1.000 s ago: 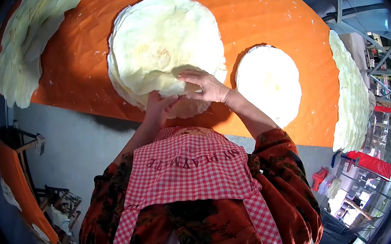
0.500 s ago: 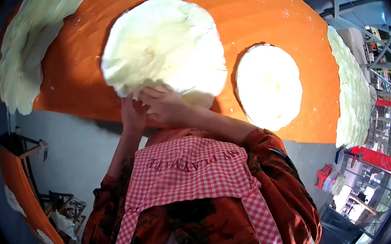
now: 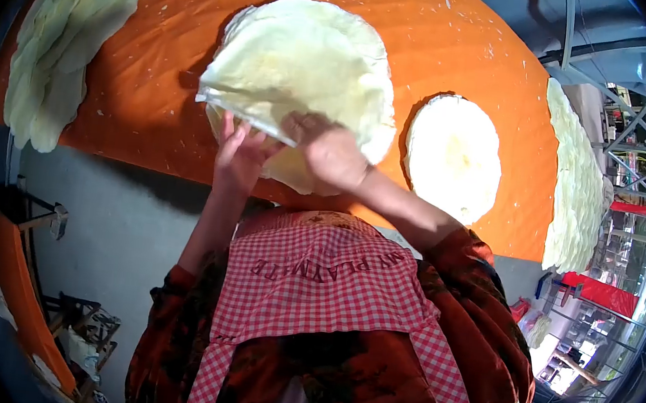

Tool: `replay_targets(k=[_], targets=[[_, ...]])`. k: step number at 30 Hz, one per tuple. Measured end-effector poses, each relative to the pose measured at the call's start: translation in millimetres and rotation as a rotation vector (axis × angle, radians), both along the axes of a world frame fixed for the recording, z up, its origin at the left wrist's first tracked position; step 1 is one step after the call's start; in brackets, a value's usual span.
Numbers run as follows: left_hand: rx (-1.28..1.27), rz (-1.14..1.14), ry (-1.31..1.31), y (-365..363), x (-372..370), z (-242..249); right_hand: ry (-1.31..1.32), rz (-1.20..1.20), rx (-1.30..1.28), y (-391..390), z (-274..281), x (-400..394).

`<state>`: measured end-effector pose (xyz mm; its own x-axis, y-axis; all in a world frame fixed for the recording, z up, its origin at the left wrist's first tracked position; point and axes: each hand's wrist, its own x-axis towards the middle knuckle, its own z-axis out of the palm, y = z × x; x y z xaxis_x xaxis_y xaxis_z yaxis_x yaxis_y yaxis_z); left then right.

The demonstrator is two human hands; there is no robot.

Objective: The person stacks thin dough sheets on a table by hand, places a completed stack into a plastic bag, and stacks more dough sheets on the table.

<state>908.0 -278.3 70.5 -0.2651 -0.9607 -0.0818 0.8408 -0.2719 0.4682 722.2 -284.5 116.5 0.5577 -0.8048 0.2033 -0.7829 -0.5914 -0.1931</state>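
A wide pile of thin round flatbread sheets [image 3: 306, 58] lies in front of me, creamy white with ragged rims. The top sheet's near edge is raised and runs as a slanting line between my hands. My left hand [image 3: 243, 155] is at the left part of this edge, fingers somewhat spread and fingertips against it; its thumb is hidden. Farther right, my right hand [image 3: 332, 154] has its fingers bent over the same sheet near the edge. More of the pile shows below the raised edge. To the right lies a smaller round pile of flatbread [image 3: 454, 156], brightly lit.
Overlapping flatbread sheets [image 3: 59, 56] cover the left end of the orange tabletop [image 3: 154, 81]. More overlapping sheets [image 3: 575, 196] line its right end. Another orange board [image 3: 29, 304] stands at lower left. Metal framework [image 3: 629, 131] rises beyond the right side.
The top sheet's near edge has come up and away from me, exposing the pile beneath. My right hand has moved right, apart from my left. The view has shifted slightly.
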Motion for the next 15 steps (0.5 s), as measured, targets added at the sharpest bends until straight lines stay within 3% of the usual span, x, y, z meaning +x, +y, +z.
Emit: replay_targets(k=[3, 4, 6, 12, 15], targets=[[0.129, -0.022, -0.010, 17.9, 6.9, -18.8, -0.078, -0.005, 0.076, 16.7, -11.1, 23.6], [0.310, -0.058, -0.014, 19.1, 9.9, -20.2, -0.162, 0.033, 0.105, 17.0, -23.7, 25.0], [0.307, 0.008, -0.133, 25.7, 8.7, -27.1, -0.332, 0.080, 0.246, 13.5, -41.7, 26.0], [0.211, 0.017, -0.226, 22.2, 5.2, -14.1, -0.222, 0.018, 0.384, 10.2, -50.7, 29.2], [0.218, 0.002, -0.266, 22.2, 8.2, -19.8, -0.399, 0.020, 0.554, 8.8, -50.4, 25.0]])
